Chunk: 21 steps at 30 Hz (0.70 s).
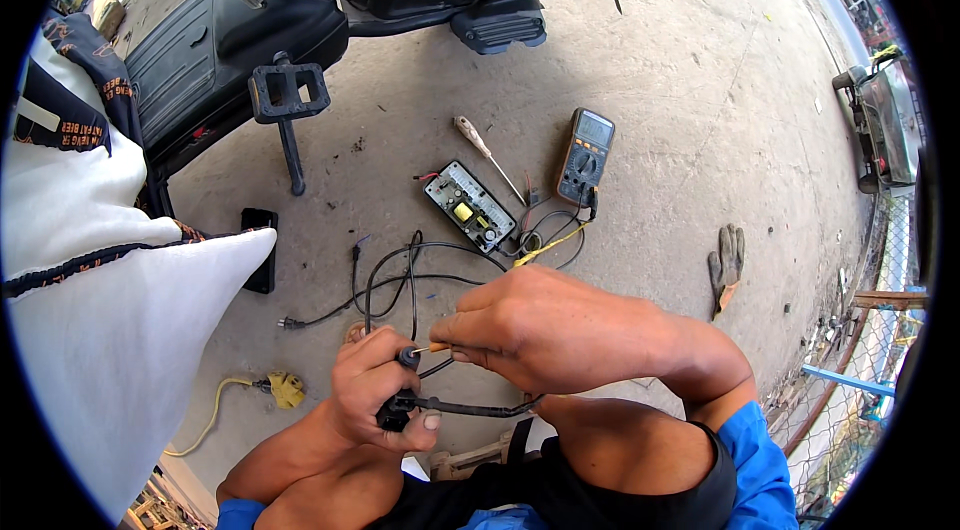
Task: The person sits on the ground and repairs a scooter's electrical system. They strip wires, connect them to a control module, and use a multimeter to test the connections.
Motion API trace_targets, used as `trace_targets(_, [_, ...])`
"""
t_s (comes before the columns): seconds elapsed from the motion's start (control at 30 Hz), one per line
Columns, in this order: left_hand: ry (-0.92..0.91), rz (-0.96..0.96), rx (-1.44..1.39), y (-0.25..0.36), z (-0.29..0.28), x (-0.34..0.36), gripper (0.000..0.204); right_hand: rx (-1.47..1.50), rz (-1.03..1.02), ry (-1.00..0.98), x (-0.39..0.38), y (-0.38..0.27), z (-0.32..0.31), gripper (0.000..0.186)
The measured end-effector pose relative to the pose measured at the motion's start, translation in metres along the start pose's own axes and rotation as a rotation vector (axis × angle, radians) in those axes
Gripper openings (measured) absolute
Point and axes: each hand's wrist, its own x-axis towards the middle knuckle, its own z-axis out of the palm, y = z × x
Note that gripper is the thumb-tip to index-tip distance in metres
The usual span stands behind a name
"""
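Note:
My left hand point(368, 385) is closed around two black cable connectors. The upper round plug point(408, 358) faces right, and the lower connector point(395, 414) has a thick black cable point(475, 409) running right, under my right arm. My right hand point(530, 322) pinches a thin orange probe point(437, 347), its metal tip at the upper plug; whether it is inside cannot be seen. Beyond my hands lies an opened charger case point(470, 207) with its circuit board bare. To its right is a multimeter point(584, 160) with a yellow lead point(552, 245) running toward my right hand.
A screwdriver point(490, 158) lies by the charger, and black cords point(385, 282) loop nearby. An electric two-wheeler point(225, 50) with a pedal point(288, 95) stands ahead. A grey glove point(727, 265) is at right, a yellow plug point(286, 390) and phone-like black object point(261, 248) at left.

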Motion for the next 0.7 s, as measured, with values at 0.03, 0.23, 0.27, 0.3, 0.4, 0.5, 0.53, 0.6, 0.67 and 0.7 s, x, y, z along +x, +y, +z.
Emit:
trace_targets(0.03, [-0.002, -0.002, 0.001, 0.000, 0.000, 0.000, 0.034, 0.023, 0.001, 0.029, 0.000, -0.001, 0.000, 0.016])
trace_targets(0.23, [0.005, -0.036, -0.002, 0.002, -0.003, -0.005, 0.033, 0.059, -0.002, 0.101, 0.004, 0.000, 0.006, 0.008])
trace_targets(0.27, [0.005, -0.038, -0.014, 0.002, -0.003, -0.003, 0.033, 0.060, 0.003, 0.126, 0.002, 0.000, 0.003, 0.009])
trace_targets(0.3, [0.002, -0.057, -0.019, 0.003, -0.003, -0.001, 0.033, 0.078, 0.001, 0.146, 0.001, 0.000, 0.003, 0.010])
trace_targets(0.4, [0.041, -0.081, -0.033, 0.002, -0.004, -0.002, 0.032, 0.100, 0.036, 0.339, -0.008, 0.000, -0.002, 0.017])
trace_targets(0.5, [0.089, -0.066, -0.042, -0.002, -0.007, -0.006, 0.031, 0.252, 0.084, 0.571, -0.021, -0.005, 0.000, 0.024])
trace_targets(0.53, [0.090, -0.071, -0.033, -0.001, -0.008, -0.005, 0.031, 0.295, 0.077, 0.639, -0.031, -0.003, 0.000, 0.025])
trace_targets(0.6, [0.090, -0.082, -0.019, 0.000, -0.008, -0.004, 0.031, 0.404, 0.044, 0.634, -0.049, -0.011, 0.000, 0.030])
trace_targets(0.67, [0.098, -0.084, -0.008, 0.000, -0.006, -0.003, 0.030, 0.357, -0.063, 0.386, -0.061, -0.015, -0.006, 0.033])
trace_targets(0.7, [0.102, -0.086, -0.003, 0.000, -0.006, -0.003, 0.030, 0.353, -0.089, 0.251, -0.063, -0.014, -0.006, 0.030])
